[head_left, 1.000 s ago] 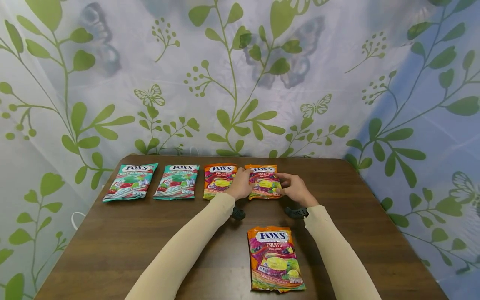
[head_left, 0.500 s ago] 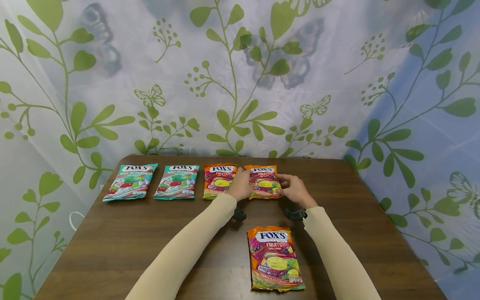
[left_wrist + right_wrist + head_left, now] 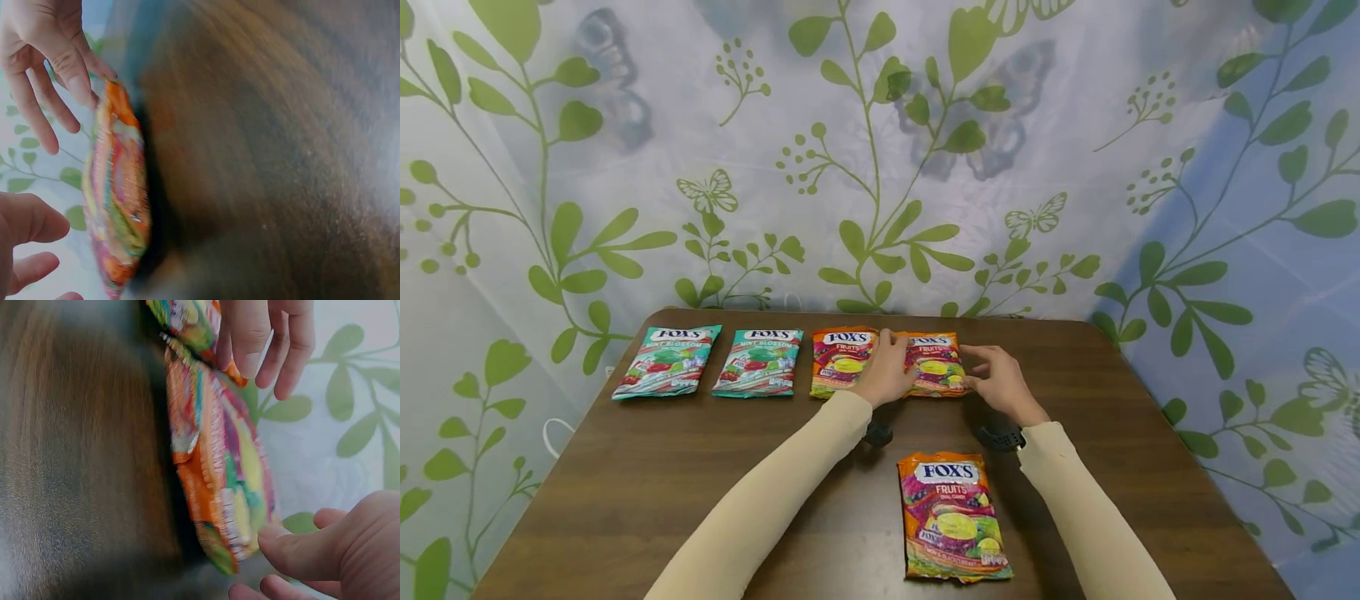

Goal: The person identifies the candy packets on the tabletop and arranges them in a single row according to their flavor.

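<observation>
In the head view an orange-and-purple Fox's Fruits candy bag (image 3: 934, 362) lies flat on the brown table between both hands. The left hand (image 3: 886, 371) is over its left side, partly hiding it and the neighbouring Fruits bag (image 3: 842, 360). At its right edge is the right hand (image 3: 998, 383), fingers relaxed. In the left wrist view the left hand's fingers (image 3: 34, 215) are spread beside the bag (image 3: 122, 187). The right wrist view has the right thumb (image 3: 294, 550) right at the corner of the bag (image 3: 219, 469), with no fingers curled round it.
Two teal Mint Blossom bags (image 3: 667, 360) (image 3: 760, 362) continue the row leftward along the table's back edge. Another Fruits bag (image 3: 953, 517) lies in front, between the forearms. Behind the table (image 3: 760, 467) hangs a leaf-patterned curtain (image 3: 745, 150).
The left hand has lifted slightly off the bag's left side, and the right hand has drawn a little to the right, away from its edge. The bags keep their places.
</observation>
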Tool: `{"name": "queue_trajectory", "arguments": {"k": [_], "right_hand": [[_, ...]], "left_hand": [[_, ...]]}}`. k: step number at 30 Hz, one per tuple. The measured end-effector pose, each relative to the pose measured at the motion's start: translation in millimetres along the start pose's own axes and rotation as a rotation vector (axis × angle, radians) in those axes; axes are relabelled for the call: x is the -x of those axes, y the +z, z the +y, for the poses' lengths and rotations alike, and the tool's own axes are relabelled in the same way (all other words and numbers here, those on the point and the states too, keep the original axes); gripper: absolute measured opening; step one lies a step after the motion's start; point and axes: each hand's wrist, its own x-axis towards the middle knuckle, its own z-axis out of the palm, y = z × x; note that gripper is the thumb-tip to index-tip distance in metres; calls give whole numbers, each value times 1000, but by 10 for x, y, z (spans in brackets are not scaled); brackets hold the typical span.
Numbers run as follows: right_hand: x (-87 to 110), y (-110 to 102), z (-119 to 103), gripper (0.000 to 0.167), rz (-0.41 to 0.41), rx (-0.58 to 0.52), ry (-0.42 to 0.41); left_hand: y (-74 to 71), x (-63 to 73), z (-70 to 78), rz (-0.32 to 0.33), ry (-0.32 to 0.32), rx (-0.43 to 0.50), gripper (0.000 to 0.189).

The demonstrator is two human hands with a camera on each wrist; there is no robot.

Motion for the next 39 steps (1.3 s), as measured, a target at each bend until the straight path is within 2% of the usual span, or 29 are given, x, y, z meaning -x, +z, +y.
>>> {"name": "queue_trajectory", "arguments": {"k": [6,9,12,13,14,16,20,21,23,26,32,39], "right_hand": [[233,-160,-61,58,29,31,-65],[374,-210,-74,57,7,41,-82],[515,-238,-71,59,-16,37,-90],[562,-245,-63,59,-21,35,-92],[610,-251,-55,60,-24,31,-93],[710,-270,-36,62,-38,20,-100],[896,-304,12,64,-85,0,-115],[938,-310,24,64,-100,-7,-116],[1012,-312,42,65,-130,-42,-106],[1110,-295,53,64,-163,-121,-78],[1270,-245,30,56,-226,-267,-40],[1413,-235,-19,54,-307,-291,33]], "left_hand": [[377,-220,-333,-12,76,21,57],[473,-269,-389,-39,101,6,60],[487,-249,-403,-72,115,-5,63],[471,-212,-389,-91,118,4,63],[389,-111,-285,-108,121,-8,63],[328,10,-231,-137,139,6,62],[-1,364,72,-227,147,1,61],[-41,395,74,-257,144,28,62],[-255,567,247,-332,119,66,63],[-436,738,354,-412,92,149,62],[-518,921,291,-443,73,200,62],[-534,1134,255,-448,61,236,55]]}}
